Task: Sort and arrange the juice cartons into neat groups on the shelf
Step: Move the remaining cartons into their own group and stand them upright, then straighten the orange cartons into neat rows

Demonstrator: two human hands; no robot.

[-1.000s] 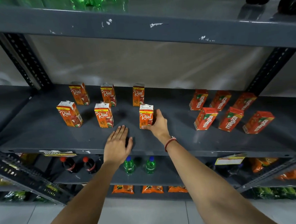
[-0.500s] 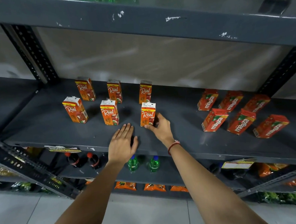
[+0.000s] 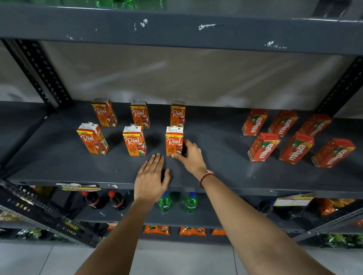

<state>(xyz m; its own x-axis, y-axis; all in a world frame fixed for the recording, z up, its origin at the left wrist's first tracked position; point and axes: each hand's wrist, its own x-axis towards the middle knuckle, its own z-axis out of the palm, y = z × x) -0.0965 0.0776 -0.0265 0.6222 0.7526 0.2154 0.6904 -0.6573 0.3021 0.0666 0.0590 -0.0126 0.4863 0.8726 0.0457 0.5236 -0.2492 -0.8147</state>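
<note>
Grey shelf (image 3: 50,158): my right hand (image 3: 191,158) grips the front carton (image 3: 174,141); I'd nudge it square with its row, left hand (image 3: 151,179) flat, released

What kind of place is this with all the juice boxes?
Probably a shop or supermarket. Metal shelves hold rows of Real cartons and Maaza cartons, soda bottles stand on the shelf below, and a label strip hangs on the shelf edge.
</note>
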